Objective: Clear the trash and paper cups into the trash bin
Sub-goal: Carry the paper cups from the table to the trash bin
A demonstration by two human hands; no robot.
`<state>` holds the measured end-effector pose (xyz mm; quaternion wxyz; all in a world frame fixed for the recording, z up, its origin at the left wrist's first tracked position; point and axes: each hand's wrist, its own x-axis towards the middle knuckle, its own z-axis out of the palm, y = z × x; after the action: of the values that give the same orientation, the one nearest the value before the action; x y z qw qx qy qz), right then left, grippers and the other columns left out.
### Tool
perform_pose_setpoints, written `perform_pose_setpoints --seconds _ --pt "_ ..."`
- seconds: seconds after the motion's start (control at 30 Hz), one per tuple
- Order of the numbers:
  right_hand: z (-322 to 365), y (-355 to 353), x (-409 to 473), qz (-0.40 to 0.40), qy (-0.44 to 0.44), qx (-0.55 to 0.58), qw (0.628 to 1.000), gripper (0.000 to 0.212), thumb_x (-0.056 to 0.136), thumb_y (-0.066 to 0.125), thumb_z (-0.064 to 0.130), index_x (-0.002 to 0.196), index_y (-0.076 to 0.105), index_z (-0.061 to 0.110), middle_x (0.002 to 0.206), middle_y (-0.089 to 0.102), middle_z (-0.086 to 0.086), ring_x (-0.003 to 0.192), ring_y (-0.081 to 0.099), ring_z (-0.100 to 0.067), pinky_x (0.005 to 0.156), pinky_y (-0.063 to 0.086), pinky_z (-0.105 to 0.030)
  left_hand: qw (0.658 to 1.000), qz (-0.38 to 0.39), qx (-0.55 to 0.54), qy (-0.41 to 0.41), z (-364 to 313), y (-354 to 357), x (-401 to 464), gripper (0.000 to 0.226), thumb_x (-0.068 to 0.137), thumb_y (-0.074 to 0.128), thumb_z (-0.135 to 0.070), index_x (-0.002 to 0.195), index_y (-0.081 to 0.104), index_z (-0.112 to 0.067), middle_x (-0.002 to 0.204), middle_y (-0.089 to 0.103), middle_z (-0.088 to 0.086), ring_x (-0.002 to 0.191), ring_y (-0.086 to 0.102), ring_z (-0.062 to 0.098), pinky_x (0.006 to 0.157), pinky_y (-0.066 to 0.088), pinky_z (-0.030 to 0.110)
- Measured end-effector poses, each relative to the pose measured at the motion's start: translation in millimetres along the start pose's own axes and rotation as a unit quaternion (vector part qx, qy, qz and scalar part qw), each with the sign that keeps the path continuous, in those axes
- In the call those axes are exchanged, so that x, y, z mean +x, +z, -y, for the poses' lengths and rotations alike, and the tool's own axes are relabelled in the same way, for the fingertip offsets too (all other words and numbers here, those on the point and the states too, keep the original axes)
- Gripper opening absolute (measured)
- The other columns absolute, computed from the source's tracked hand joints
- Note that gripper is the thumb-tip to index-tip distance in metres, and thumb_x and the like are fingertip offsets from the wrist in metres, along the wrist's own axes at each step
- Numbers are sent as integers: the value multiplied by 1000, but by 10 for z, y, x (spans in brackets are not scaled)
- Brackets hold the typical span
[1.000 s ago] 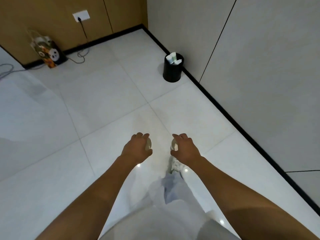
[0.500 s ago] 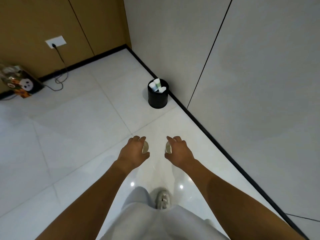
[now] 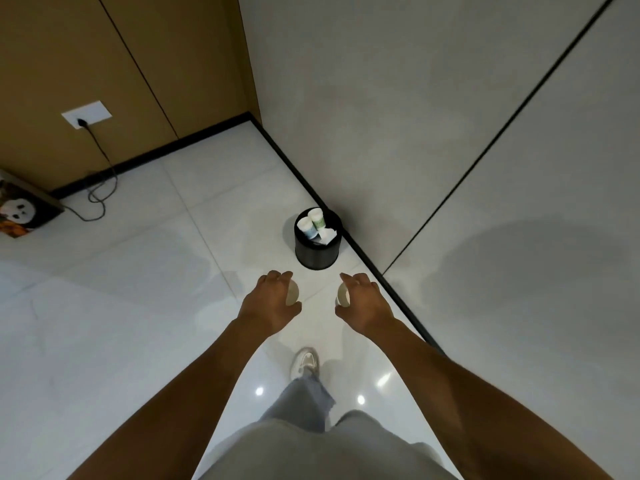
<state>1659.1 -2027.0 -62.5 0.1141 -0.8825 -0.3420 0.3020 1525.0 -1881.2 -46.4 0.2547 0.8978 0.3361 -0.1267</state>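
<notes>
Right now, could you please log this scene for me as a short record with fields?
left hand: left hand closed around a paper cup
right hand: right hand closed around another paper cup
trash bin: black trash bin on the floor against the wall, ahead of both hands
bin contents: two cups and crumpled paper
elsewhere: panda bag far left; cable plugged into wall socket

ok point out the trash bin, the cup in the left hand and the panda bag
trash bin [image 3: 317,254], head view, on its black front wall
cup in the left hand [image 3: 293,293], head view, on the pale side showing past the fingers
panda bag [image 3: 24,211], head view, on the panda print
</notes>
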Motion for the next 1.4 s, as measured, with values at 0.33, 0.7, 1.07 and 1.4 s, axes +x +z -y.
perform_pose_setpoints --seconds 0.33,0.7,1.07,1.4 --pt "207 -942 1779 18 -35 -8 999 67 86 65 28 145 35 19 142 37 -8 121 41 -30 96 46 -39 998 -11 -30 -57 -47 -660 1635 66 86 60 -43 142 35 -18 137 44 5 124 43 23 95 46 38" --pt "167 -1560 3706 117 -123 -84 982 66 87 65 23 146 34 18 143 37 -11 127 40 -33 101 42 -40 969 -27 -120 -215 -221 -715 3118 66 86 61 -43 140 36 -17 138 44 6 125 43 24 94 49 42" --pt "73 -1147 5018 188 -105 -89 973 62 86 65 20 142 38 17 141 38 -9 127 40 -30 100 40 -37 931 -35 -195 -307 157 -214 4253 65 85 63 -43 139 39 -16 138 45 7 125 43 25 90 46 40" --pt "-257 113 6405 190 -93 -96 973 61 89 63 29 143 36 22 143 36 -6 128 40 -28 99 43 -46 907 -49 -253 -334 944 974 5552 66 83 67 -42 139 40 -18 136 47 6 123 45 24 90 45 39"
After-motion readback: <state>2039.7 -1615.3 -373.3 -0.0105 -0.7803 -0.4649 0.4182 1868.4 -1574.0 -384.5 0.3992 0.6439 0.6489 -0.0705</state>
